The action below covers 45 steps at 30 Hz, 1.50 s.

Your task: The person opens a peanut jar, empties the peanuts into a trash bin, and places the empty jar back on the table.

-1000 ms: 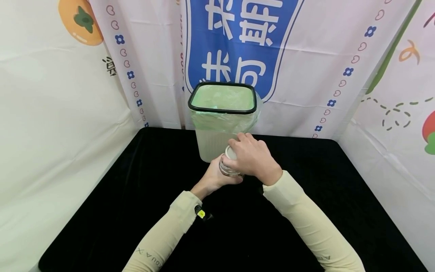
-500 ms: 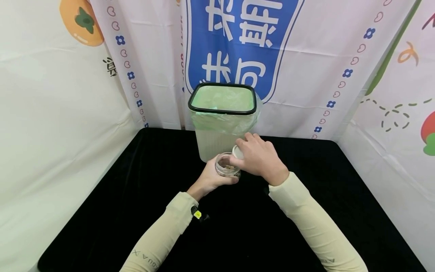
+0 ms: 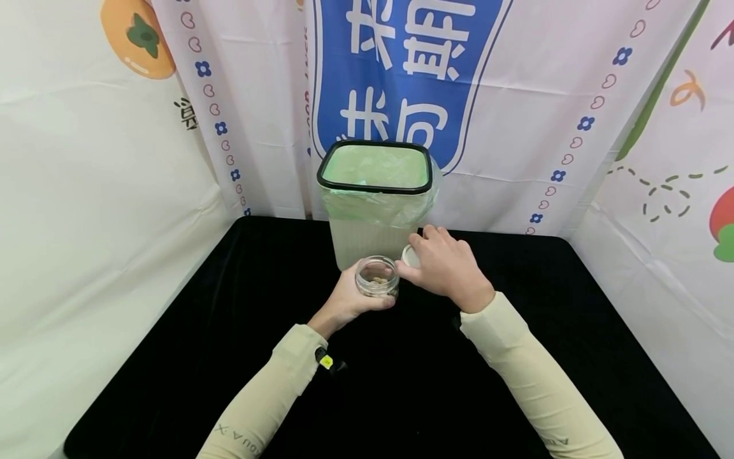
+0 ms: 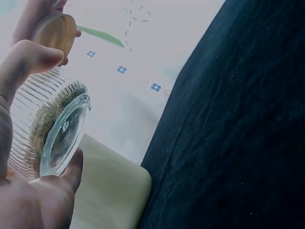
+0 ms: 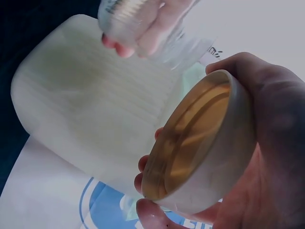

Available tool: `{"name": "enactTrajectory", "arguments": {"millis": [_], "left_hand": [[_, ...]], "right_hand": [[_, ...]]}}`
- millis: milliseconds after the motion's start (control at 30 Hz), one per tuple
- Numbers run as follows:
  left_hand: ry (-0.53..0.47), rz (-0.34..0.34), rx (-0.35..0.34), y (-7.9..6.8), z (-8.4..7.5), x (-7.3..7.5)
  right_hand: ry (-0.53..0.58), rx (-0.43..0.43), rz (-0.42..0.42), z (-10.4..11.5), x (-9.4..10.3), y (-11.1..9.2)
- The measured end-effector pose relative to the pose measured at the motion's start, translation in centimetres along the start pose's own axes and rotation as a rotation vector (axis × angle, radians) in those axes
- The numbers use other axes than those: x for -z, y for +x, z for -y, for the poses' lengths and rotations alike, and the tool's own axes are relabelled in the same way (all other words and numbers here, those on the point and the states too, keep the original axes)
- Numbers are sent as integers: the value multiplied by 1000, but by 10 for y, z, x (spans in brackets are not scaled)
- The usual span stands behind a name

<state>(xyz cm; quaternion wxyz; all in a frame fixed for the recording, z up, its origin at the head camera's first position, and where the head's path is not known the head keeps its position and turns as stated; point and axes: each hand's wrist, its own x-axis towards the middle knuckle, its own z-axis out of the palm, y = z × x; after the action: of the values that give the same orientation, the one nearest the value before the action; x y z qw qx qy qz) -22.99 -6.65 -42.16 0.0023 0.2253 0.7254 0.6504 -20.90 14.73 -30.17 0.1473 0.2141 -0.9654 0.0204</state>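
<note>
A ribbed clear glass jar has its mouth uncovered, with small brownish bits at the bottom. My left hand grips it, fingers and thumb around its side. In the left wrist view the jar is seen from beneath, a band of brown-green contents near its base. My right hand holds a round white lid just right of the jar, apart from it. The right wrist view shows the lid tilted, its tan inner side visible, with fingers and thumb curled round its rim.
Behind the hands stands a whitish trash bin with a black rim and a green liner bag folded over its edge. A black cloth covers the table. Printed white curtains enclose the back and sides.
The lid has come off the jar's mouth. My right hand has carried it to the right, while my left hand and the jar have shifted slightly left, exposing the opening.
</note>
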Motion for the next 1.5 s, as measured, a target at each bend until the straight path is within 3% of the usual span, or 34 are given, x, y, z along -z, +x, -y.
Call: {"name": "enactTrajectory", "arguments": {"millis": [467, 1500], "left_hand": [[14, -5, -12, -3, -4, 7], [18, -47, -37, -6, -14, 30]], "right_hand": [[16, -42, 56, -12, -16, -2], [51, -49, 195, -25, -48, -6]]}}
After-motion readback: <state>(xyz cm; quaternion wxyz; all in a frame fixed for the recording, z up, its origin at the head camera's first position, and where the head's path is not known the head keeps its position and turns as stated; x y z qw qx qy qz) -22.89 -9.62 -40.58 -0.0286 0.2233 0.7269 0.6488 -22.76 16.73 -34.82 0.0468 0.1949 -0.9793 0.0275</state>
